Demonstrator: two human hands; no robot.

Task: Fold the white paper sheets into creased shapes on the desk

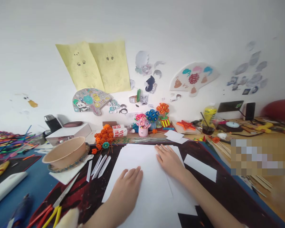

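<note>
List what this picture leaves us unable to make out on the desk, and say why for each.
- Number of white sheets: head view, overlapping, partly under the left hand and right hand.
- Scissors' handle ends: head view, cut off by the bottom edge.
- What the blue object is: head view, blurred, cut off at the bottom.
- Full shape of the red object: head view, cut off by the right edge.
- Whatever the pixelated patch covers: head view.

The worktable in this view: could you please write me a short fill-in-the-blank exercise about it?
The paper under the left hand and the right hand is ____.
From the person's side, the bowl stands to the ____ of that paper.
The flowers in the striped pot are ____.
Missing words: white; left; orange.
</note>
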